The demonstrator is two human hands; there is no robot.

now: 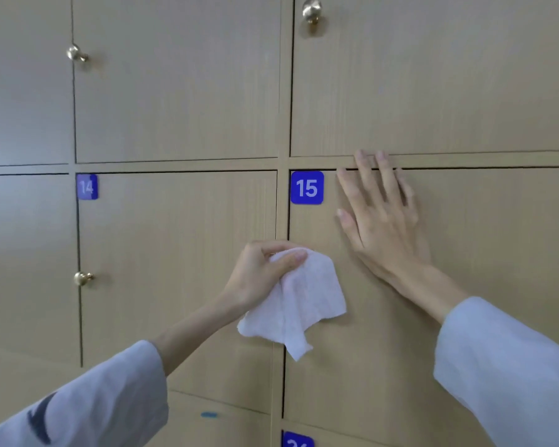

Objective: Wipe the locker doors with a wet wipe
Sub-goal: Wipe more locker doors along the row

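The left hand [259,275] has its grip clamped on the wipe [299,304]: thumb and curled fingers pinch the top of the bunched white cloth, and the rest hangs loose below the pinch, trailing down to a ragged corner. The wipe sits at the left edge of door 15 [465,285], over the vertical seam that parts it from door 14 [175,269], roughly level with the middle of the door's height. Whether the cloth is pressed to the wood or only hanging just in front of it cannot be told from this view. The right hand [378,214] lies flat on door 15, fingers straight and spread, holding nothing, its fingertips reaching over the door's top edge onto the rail above; it sits just right of the blue 15 label [307,187]. So nearly all of door 15 lies to the right of the wipe, above it and below it, and the left hand is the one placed to work it. The bracing right hand lies up and to the right of the wipe, well inside the door's upper part, so a stroke across that part would likely meet it unless it shifts. A knob [83,278] stands near the left edge of door 14, well apart from both hands.
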